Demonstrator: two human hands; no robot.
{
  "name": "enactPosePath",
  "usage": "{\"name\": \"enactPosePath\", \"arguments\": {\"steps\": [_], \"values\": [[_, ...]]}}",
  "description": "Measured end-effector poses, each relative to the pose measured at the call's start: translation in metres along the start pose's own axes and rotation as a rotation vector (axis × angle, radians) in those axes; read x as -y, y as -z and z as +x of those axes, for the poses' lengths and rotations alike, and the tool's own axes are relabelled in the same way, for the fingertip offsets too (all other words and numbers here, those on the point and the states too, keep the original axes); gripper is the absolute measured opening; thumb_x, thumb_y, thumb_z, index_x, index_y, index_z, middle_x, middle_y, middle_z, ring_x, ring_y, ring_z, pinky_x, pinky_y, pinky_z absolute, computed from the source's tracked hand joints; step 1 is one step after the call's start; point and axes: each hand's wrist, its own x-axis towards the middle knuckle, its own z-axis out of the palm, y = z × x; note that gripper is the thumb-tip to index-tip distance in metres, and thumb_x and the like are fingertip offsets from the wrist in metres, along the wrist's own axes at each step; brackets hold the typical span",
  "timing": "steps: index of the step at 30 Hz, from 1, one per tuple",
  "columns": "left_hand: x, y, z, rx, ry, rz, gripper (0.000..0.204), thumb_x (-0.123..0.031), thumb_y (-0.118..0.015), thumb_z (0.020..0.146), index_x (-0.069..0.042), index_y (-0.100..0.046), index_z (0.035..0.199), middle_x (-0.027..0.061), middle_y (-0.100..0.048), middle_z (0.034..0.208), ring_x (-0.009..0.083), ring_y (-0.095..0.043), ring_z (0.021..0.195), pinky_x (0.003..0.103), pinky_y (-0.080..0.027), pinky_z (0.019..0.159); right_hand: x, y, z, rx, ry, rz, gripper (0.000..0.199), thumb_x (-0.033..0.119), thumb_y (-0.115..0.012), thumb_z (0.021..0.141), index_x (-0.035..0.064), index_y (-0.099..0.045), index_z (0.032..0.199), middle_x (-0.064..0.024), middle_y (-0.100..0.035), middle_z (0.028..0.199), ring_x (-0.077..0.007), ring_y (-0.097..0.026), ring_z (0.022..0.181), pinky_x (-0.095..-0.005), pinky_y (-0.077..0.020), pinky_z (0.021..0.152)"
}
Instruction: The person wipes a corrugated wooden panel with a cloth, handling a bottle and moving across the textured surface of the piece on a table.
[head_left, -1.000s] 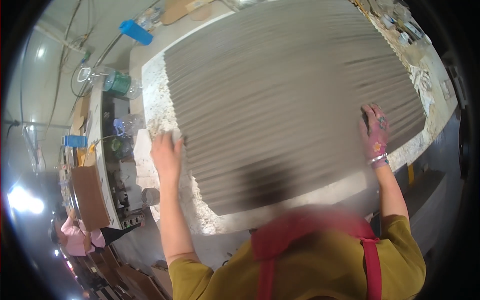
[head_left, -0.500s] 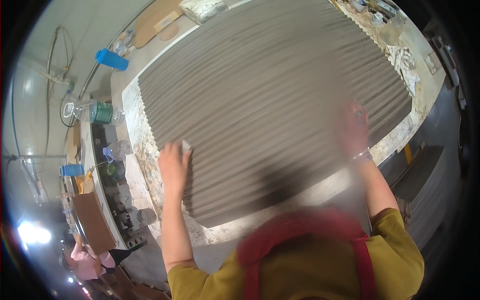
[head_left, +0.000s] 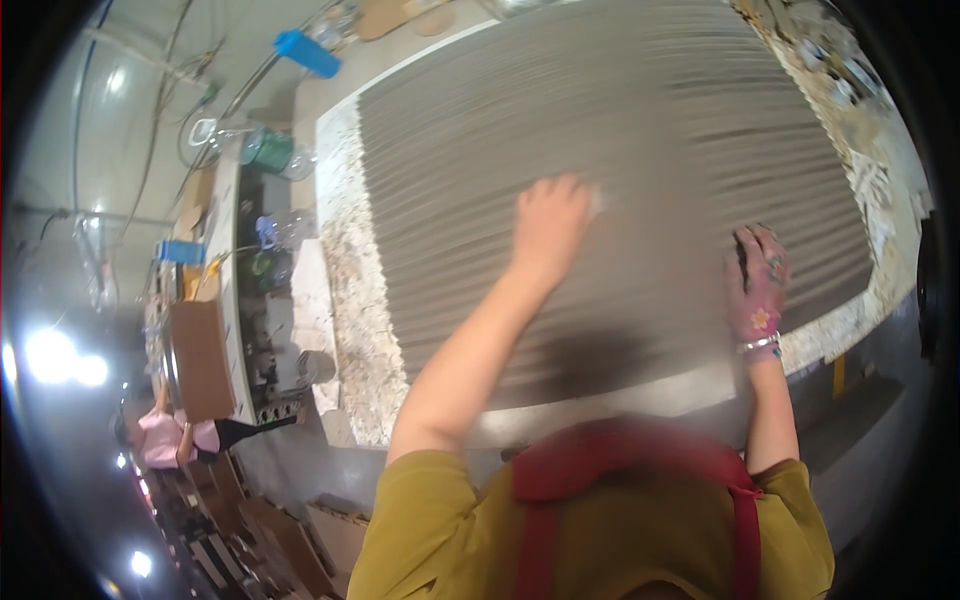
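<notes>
A large grey-brown ridged panel (head_left: 470,300), with zigzag side edges, lies across the worktable in front of me. My left hand (head_left: 550,225) is bare and closed over the middle of the panel. A small pale piece (head_left: 598,200) shows at its fingertips; motion blur hides what kind of thing it is. My right hand (head_left: 762,285) wears a pink glove with flower prints and dark-stained fingers. It rests on the panel's right part, near the front edge, its fingers stretched forward and a dark gap beside the thumb. I see nothing held in it.
Stained pale table borders (head_left: 350,270) frame the panel. A blue bottle (head_left: 307,53) lies at the back left. Clear plastic bottles (head_left: 268,150) stand by a side shelf. White crumpled cloth (head_left: 870,185) lies along the right edge. A person in pink (head_left: 165,440) works far left.
My left hand has swept from the panel's left edge to its middle with the pale piece. The right hand has shifted slightly toward the front. The whole view has turned left.
</notes>
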Motion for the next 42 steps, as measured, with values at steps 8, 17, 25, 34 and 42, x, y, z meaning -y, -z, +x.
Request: {"name": "enactPosePath", "arguments": {"steps": [8,17,25,34,42], "values": [[0.175,0.102,-0.136,0.051,0.544,0.382,0.03,-0.023,-0.069,0.079,-0.006,-0.062,0.103,0.0094,-0.061,0.096,0.0303,-0.058,0.091,0.044,-0.045,0.075,0.001,0.011,0.004,0.117,-0.027,0.133,0.046,0.027,-0.06,0.086,0.0096,-0.054,0.128,-0.0191,-0.048,0.131,-0.0358,-0.042,0.125,-0.0447,-0.0289,0.106],[0.124,0.038,-0.064,0.053,0.466,0.288,0.031,-0.024,-0.07,0.078,-0.008,-0.061,0.103,0.0102,-0.059,0.099,0.0293,-0.057,0.093,0.045,-0.044,0.078,-0.02,-0.061,0.164,0.1,0.327,-0.027,0.053,0.038,-0.05,0.092,0.0154,-0.042,0.139,-0.0171,-0.038,0.143,-0.034,-0.034,0.134,-0.0489,-0.0249,0.108],[0.182,0.076,-0.103,-0.124,0.697,0.099,0.03,-0.026,-0.065,0.083,-0.005,-0.061,0.104,0.0111,-0.06,0.096,0.0332,-0.056,0.089,0.046,-0.044,0.077,-0.028,-0.101,0.164,0.292,0.179,-0.333,0.053,0.039,-0.047,0.095,0.0223,-0.034,0.143,-0.013,-0.035,0.147,-0.0319,-0.032,0.136,-0.0498,-0.0244,0.109],[0.223,0.086,-0.119,-0.168,0.574,0.252,0.028,-0.025,-0.071,0.079,-0.004,-0.062,0.095,0.0123,-0.06,0.091,0.032,-0.058,0.083,0.046,-0.046,0.07,-0.024,-0.092,0.167,0.285,0.158,-0.315,0.054,0.036,-0.049,0.092,0.0222,-0.037,0.142,-0.0139,-0.035,0.147,-0.0329,-0.035,0.134,-0.0504,-0.0242,0.109],[0.142,0.031,-0.043,-0.042,0.509,0.169,0.027,-0.026,-0.068,0.079,-0.005,-0.063,0.095,0.0155,-0.061,0.09,0.0338,-0.059,0.087,0.046,-0.046,0.076,-0.027,-0.091,0.165,0.232,0.176,-0.287,0.054,0.038,-0.052,0.09,0.0204,-0.041,0.139,-0.0137,-0.039,0.145,-0.0312,-0.037,0.133,-0.048,-0.0242,0.11]]}}
